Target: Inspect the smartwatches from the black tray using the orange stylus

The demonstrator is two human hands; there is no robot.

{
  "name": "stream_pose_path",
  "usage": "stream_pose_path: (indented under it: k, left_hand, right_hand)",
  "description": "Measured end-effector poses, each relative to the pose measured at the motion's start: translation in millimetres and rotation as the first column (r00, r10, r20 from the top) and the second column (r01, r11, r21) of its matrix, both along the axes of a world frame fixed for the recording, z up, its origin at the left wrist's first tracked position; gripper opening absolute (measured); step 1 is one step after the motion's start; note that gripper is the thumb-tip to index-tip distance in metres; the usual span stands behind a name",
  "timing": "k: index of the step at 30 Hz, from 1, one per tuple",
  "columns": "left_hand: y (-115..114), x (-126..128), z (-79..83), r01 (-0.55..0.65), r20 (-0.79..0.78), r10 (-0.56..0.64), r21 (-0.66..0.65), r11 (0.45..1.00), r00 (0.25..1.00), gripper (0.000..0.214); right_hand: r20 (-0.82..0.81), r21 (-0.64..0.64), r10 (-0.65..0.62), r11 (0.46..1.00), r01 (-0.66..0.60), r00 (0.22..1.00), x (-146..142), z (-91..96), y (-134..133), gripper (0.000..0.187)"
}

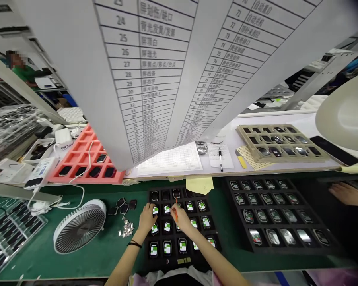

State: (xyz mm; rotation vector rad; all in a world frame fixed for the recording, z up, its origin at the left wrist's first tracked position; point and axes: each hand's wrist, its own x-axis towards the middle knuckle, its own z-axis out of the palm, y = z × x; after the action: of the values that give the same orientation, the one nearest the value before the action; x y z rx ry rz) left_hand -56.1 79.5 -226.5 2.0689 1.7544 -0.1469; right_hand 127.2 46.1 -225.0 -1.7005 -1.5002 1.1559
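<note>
Head view, bench lot: green mat [101, 258]; black foam tray [164, 262] of smartwatches [167, 248], green-and-white film on their screens. Your left hand [147, 217], fingers loosely spread, lies against one watch [155, 210], second row; grip unclear. Your right hand [181, 219] pinches an orange pick [176, 214], tip low over that row.

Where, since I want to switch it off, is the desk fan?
In the head view, the white desk fan sits on the green mat, left of the black tray, with a small pile of metal pieces to its right.
</note>
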Motion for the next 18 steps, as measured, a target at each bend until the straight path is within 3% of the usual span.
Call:
stream_pose_path:
  k: [4, 9, 13, 18]
  left_hand:
    - [-9, -8, -3.8, -0.010, -0.075, 0.006, -0.055, 0.998, 0.997, 0.045]
    - [2, 3, 4.4, 0.056, -0.144, -0.073, -0.117, 0.991, 0.987, 0.048]
    - [10, 12, 17.2, 0.102, -0.175, -0.128, -0.148, 0.984, 0.976, 0.041]
    - [5, 17, 37.7, 0.077, -0.160, -0.101, -0.149, 0.986, 0.982, 0.045]
  right_hand:
    - [0.173, -0.033, 0.008, 0.999, -0.003, 0.985, -28, -15.4, 13, 0.013]
    - [0.298, -0.079, 0.015, 0.997, 0.009, 0.954, -46, -27.1, 19, 0.015]
    - [0.317, -0.109, 0.009, 0.994, 0.027, 0.949, -56, -34.1, 21, 0.011]
    - [0.263, -0.086, -0.012, 0.996, 0.036, 0.965, -56, -35.8, 21, 0.018]
